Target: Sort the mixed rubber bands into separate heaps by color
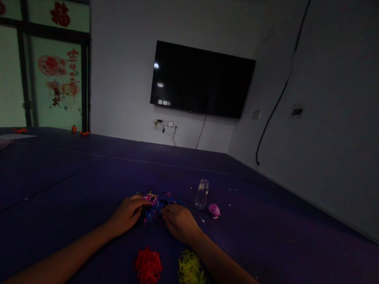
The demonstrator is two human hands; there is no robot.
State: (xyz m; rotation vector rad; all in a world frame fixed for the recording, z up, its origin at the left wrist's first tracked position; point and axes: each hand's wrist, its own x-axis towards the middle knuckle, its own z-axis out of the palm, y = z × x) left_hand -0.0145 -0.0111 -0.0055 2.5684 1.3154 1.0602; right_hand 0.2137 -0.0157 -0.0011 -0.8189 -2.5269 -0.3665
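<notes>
A loose pile of small rubber bands [154, 210], mostly blue with some pink, yellow and dark ones, lies on the dark purple surface between my hands. My left hand [130, 215] rests at the pile's left edge, its fingers stretched over the bands and the thumb apart. On the other side, my right hand [180, 222] has its fingers bent and drawn together at the bands; whatever is between the fingertips is too small and dark to make out. Closer to me lie a heap of red rubber bands [147, 268] and a heap of yellow-green rubber bands [192, 273], the latter beside my right forearm.
A clear plastic bottle [202, 194] stands open beyond my right hand, with a pink cap-like piece [214, 210] beside it. Small white scraps dot the surface [267, 231]. A television [202, 80] hangs on the far wall; a black cable [275, 106] dangles at the right.
</notes>
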